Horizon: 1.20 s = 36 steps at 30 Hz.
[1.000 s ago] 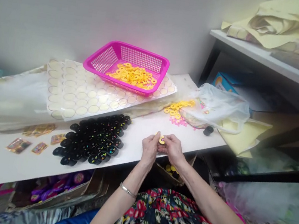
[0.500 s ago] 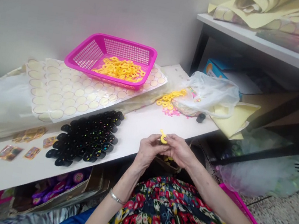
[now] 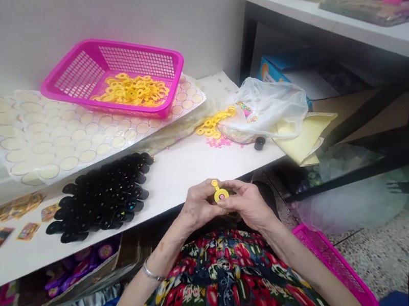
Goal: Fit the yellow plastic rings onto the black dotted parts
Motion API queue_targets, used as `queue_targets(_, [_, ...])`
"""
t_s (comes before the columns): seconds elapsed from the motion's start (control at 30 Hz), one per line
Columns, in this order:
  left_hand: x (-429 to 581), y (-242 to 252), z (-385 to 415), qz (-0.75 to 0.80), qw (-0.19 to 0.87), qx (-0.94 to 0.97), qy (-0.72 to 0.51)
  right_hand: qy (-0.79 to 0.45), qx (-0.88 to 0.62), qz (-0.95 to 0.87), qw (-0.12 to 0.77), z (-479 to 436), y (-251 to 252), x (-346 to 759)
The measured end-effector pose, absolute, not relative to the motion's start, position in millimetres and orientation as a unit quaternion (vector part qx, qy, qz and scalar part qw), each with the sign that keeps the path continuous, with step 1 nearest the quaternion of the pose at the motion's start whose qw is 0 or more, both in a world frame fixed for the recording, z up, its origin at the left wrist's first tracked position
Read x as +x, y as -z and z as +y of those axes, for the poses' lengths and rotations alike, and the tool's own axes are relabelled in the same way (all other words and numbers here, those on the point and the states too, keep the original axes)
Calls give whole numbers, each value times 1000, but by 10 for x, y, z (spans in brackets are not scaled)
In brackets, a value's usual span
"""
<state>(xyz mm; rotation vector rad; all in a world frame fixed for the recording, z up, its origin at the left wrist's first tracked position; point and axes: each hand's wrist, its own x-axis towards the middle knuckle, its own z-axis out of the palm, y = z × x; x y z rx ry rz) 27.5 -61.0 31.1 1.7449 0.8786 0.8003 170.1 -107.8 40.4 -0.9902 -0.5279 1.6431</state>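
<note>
Held piece: a yellow ring piece (image 3: pixel 219 193) with a pink centre and a small round tab at its upper left, held just above the near edge of the white table (image 3: pixel 195 164), in front of the person's lap.
Left hand: the left hand (image 3: pixel 198 206) pinches the piece from the left, thumb and fingertips closed on it.
Right hand: the right hand (image 3: pixel 249 205) grips the same piece from the right, fingers curled onto it.
Wrist: a metal bracelet (image 3: pixel 152 272) sits on the left forearm.
Black parts: a dense cluster of black caps (image 3: pixel 104 196) lies on the table left of the hands.
Sheet: a sheet of round stickers (image 3: pixel 47 136) lies beyond the caps.
Basket: a pink basket (image 3: pixel 86 64) stands on that sheet and holds yellow rings (image 3: pixel 132 90).
Far right of the table: loose rings (image 3: pixel 212 122) touch a plastic bag (image 3: pixel 274 107).
Floor: a second pink basket (image 3: pixel 334 266) sits beside the person's right arm.
</note>
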Motion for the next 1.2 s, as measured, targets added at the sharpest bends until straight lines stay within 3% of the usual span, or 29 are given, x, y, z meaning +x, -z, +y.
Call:
queue_targets(0.43, [382,-276,-666,383,508,705,-313,-668,-457,-198,553,-1105,-266,1705])
queue_targets(0.73, [312,-347,-622,305,510,757,-270,-716,-472,-222,464,-837,-181,1895])
queue_targets(0.93, [231,-349,-634,294,495,779,-248,-805,-367,-249,393,-810,-143,1839])
queue_targets(1.2, [226,-335,-701,259,503,788,-244,-810,-327,-339,350,-878,-178,1953])
